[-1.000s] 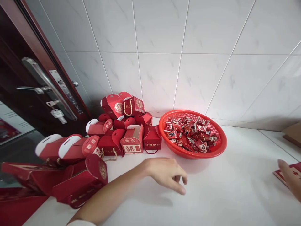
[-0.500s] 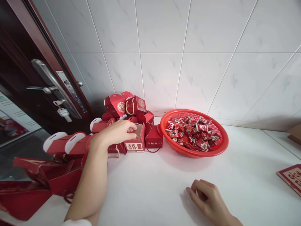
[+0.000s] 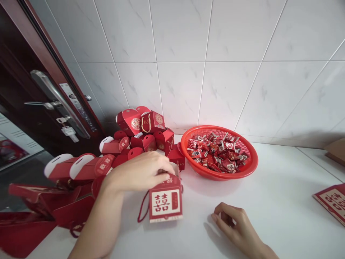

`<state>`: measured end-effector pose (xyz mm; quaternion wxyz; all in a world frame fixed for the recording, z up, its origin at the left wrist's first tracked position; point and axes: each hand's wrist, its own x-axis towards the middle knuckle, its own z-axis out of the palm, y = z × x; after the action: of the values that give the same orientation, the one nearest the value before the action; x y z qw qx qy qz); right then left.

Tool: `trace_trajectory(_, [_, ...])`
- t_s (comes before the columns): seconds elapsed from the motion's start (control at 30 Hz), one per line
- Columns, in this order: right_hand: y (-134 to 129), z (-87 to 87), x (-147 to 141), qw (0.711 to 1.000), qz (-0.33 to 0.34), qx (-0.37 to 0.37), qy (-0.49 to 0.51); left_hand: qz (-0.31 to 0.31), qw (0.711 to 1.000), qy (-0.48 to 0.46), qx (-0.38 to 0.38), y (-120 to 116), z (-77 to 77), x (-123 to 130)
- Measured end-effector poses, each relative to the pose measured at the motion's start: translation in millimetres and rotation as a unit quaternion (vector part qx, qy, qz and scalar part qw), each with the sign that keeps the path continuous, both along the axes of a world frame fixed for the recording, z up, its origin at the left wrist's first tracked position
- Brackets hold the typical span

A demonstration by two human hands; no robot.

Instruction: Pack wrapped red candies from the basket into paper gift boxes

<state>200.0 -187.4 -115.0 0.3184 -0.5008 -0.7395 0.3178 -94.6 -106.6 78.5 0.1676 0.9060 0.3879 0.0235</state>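
My left hand [image 3: 140, 171] is closed on the top flap of a small red candy box [image 3: 165, 201]. The box shows a cream label with a double-happiness sign on its front and a dark red cord at its left side. It tilts slightly above the white tabletop, and my fingers partly hide its top. Lower right, my right hand [image 3: 234, 225] stays by the table surface, its fingers loosely curled in with the thumb against them and nothing seen in it. Beyond it stands a red plastic basket [image 3: 249, 167] holding several wrapped candies [image 3: 215, 153].
More red candy boxes [image 3: 129, 122] are piled against the tiled wall [image 3: 180, 90], and others [image 3: 83, 169] line the left side. Larger red open bags or boxes [image 3: 27, 226] lie front left. A flat red card or packet [image 3: 332, 203] lies far right. A dark door [image 3: 40, 108] stands left.
My left hand has taken hold of a candy box from the row and drawn it toward me and slightly right. My right hand has barely moved. The view has shifted slightly.
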Motion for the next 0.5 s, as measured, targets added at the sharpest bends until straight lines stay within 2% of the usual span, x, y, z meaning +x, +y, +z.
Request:
trace_trajectory(0.17, [1,2.6,-4,0.997,0.01,-0.035,0.067,-0.105,0.979,-0.059,0.166,-11,-27.6,43])
trace_trajectory(0.27, [3,4.0,-3,0.996,0.005,-0.006,0.093,-0.194,0.957,-0.051,0.209,-28,-41.6,60])
trace_trajectory(0.33, [4,5.6,-2,0.995,-0.001,0.019,0.097,-0.233,0.943,-0.046,0.233,-42,-48.3,64])
trace_trajectory(0.5, [-1,11.9,1,0.992,-0.015,0.067,0.101,-0.251,0.92,-0.031,0.301,-64,-62.3,71])
